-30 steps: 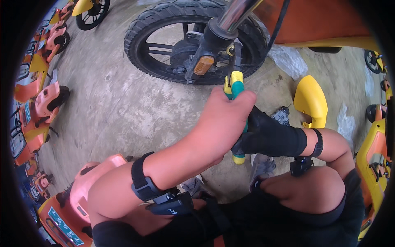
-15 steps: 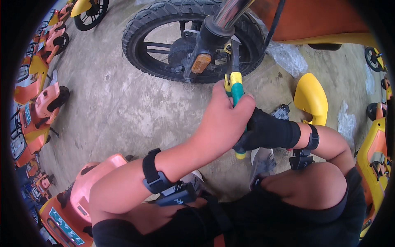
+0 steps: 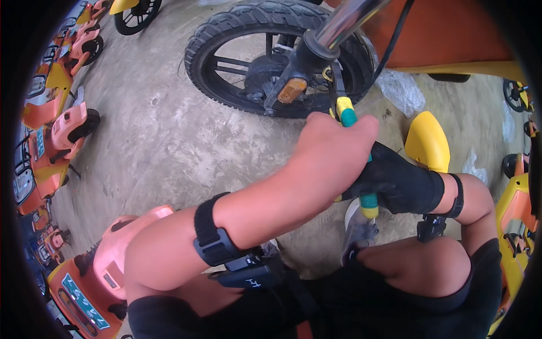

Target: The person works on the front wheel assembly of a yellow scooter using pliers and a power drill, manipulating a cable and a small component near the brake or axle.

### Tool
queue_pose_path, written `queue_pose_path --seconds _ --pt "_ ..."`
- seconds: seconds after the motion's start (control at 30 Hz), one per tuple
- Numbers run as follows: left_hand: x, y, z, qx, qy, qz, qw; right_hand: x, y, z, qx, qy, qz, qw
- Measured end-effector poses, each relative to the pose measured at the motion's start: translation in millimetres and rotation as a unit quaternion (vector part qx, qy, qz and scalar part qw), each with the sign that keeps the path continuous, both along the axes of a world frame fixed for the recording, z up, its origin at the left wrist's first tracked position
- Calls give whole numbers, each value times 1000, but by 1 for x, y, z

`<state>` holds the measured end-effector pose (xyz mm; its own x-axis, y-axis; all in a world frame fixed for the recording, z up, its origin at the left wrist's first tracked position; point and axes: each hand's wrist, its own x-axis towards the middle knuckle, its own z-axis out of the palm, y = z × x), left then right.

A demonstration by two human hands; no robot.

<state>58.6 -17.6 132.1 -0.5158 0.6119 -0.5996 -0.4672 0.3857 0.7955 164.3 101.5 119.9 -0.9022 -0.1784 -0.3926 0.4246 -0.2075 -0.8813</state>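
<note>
Both of my hands grip a pair of large pliers (image 3: 349,116) with green and yellow handles. My bare left hand (image 3: 337,148) is closed round the handles near the jaws. Lower down, my right hand (image 3: 395,179), in a black glove, is wrapped round the handles, whose end (image 3: 368,207) sticks out below it. The dark jaws reach up to a small yellowish fitting (image 3: 327,73) beside the wheel hub; their exact bite is hard to make out. In front of me is a black spoked wheel (image 3: 206,39) with a chrome fork leg (image 3: 347,25) and an orange reflector (image 3: 292,90).
A yellow curved fender (image 3: 427,138) stands to the right, near clear plastic wrap (image 3: 401,90). A black cable (image 3: 392,48) hangs by the wheel. Orange and yellow scooters (image 3: 70,127) line the left, and another yellow one (image 3: 514,212) is at the right.
My hands and the pliers have shifted right and slightly down in view; the wheel also sits further right. The drill seen beyond my glove is now hidden.
</note>
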Motion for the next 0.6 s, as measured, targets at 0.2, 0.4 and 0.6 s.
queue_pose_path --seconds 0.2,0.4,0.6 --pt "-11 -2 24 91 -115 28 989 -18 6 63 -208 -189 -63 958" --pt "-4 -8 2 53 -82 5 995 -11 19 45 -144 -134 51 979" --pt "7 -19 -28 69 13 28 997 -13 -1 20 -66 -184 39 980"
